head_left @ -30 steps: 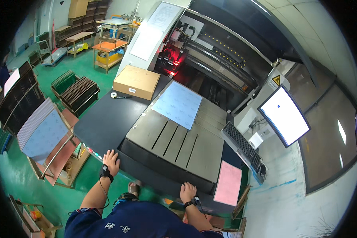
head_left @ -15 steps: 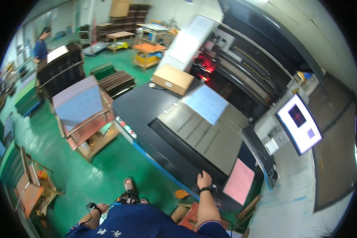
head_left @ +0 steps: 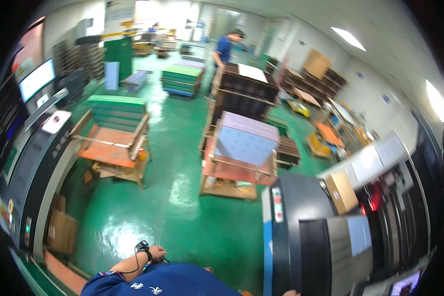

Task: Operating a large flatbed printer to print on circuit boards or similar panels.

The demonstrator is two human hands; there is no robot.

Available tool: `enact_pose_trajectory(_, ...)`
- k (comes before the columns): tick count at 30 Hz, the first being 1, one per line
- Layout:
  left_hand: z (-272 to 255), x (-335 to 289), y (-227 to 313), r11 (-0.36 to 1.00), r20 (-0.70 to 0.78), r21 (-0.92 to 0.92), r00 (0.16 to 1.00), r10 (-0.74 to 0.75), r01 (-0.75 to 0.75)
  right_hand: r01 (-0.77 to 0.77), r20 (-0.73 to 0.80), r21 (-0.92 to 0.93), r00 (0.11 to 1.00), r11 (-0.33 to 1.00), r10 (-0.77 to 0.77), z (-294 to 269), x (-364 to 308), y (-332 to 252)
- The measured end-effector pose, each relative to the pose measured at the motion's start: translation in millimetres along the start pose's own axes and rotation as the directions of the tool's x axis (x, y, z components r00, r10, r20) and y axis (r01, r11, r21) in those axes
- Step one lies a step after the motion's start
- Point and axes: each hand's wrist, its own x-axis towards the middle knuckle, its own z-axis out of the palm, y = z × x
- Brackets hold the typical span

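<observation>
My left hand [head_left: 157, 252] is held low in front of my waist, with a dark strap and small device at the wrist. Its fingers are too blurred to read, and I cannot make out anything in them. Only a sliver of my right hand [head_left: 291, 293] shows at the lower edge, beside the dark machine bed [head_left: 293, 197]; its fingers are hidden. On that machine lie a light-blue panel [head_left: 359, 234] and a brown cardboard box [head_left: 341, 192]. A row of coloured buttons [head_left: 277, 204] runs along the machine's near corner.
A wooden cart with upright blue panels [head_left: 246, 143] stands ahead; another cart holds green panels [head_left: 118, 113]. A second machine [head_left: 29, 163] and a cardboard box [head_left: 62, 232] are at left. Beyond, a person in blue [head_left: 223, 49] is beside a dark rack [head_left: 244, 93]. The floor [head_left: 177, 197] is green.
My view has swung left, so the machine now sits at the right and the left-hand machine has come in. My right hand, earlier on the machine's edge, is nearly out of view.
</observation>
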Motion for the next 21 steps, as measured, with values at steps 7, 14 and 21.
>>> enact_pose_trajectory(7,-31.2,-37.1,-130.1,0.923,-0.081,-0.275,0.95,-0.301,0.269,-0.245,0.907,0.225,0.407,0.943,-0.111,141.0,-92.1,-129.8)
enact_pose_trajectory(14,-87.4,-52.0,-304.7,0.799,-0.228,-0.207,0.766,-0.6,0.565,0.528,0.531,0.803,-0.425,0.277,-0.733,139.2,-462.4,-310.0)
enact_pose_trajectory(21,-158.4,-71.9,-314.4,0.787,-0.401,-0.555,0.743,-0.535,0.267,0.448,0.469,0.872,-0.655,0.196,-0.592,4.3,-638.4,-371.0)
